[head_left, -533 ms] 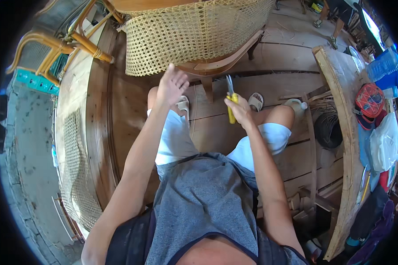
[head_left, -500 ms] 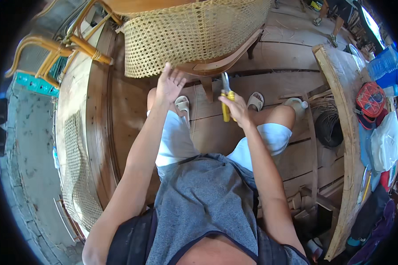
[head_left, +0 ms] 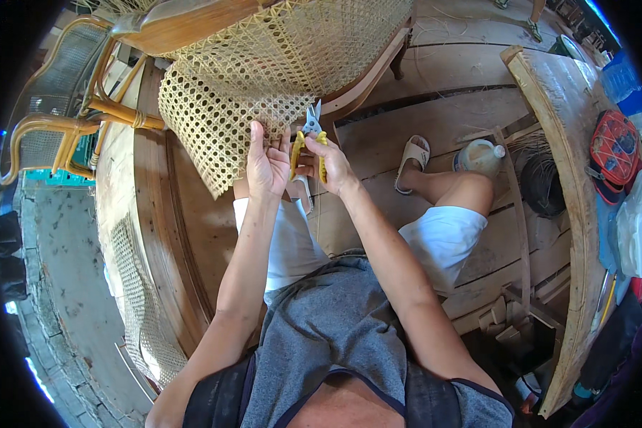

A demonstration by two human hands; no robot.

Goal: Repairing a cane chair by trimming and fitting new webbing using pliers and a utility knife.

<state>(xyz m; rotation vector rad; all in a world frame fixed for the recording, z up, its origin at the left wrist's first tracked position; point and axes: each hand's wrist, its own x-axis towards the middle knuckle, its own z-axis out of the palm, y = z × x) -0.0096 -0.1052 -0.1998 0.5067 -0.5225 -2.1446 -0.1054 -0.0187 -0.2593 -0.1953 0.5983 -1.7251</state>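
**Snips at the edge of the cane webbing**

Head view: the person sits on a plank floor (head_left: 435,107), knees spread, both arms raised in front. The right hand (head_left: 328,160) is wrapped tight around the yellow handles of a pair of snips (head_left: 308,139), whose short metal blades point up and away, their tips right at the lower edge of the woven cane webbing (head_left: 264,78). That webbing hangs loose off a wooden chair frame (head_left: 364,78) tipped toward the person. The left hand (head_left: 267,167) is up just beside the snips, fingers stretched flat along the webbing's lower edge and touching it, not closed around anything. Whether the blades are parted cannot be told. Off to the right, a white sandal (head_left: 412,160) is on the outstretched foot, a pale plastic jug (head_left: 478,155) stands just beyond the knee, and a curved wooden rail (head_left: 571,214) runs down that side. At the left, a rattan chair (head_left: 64,128) stands well apart.
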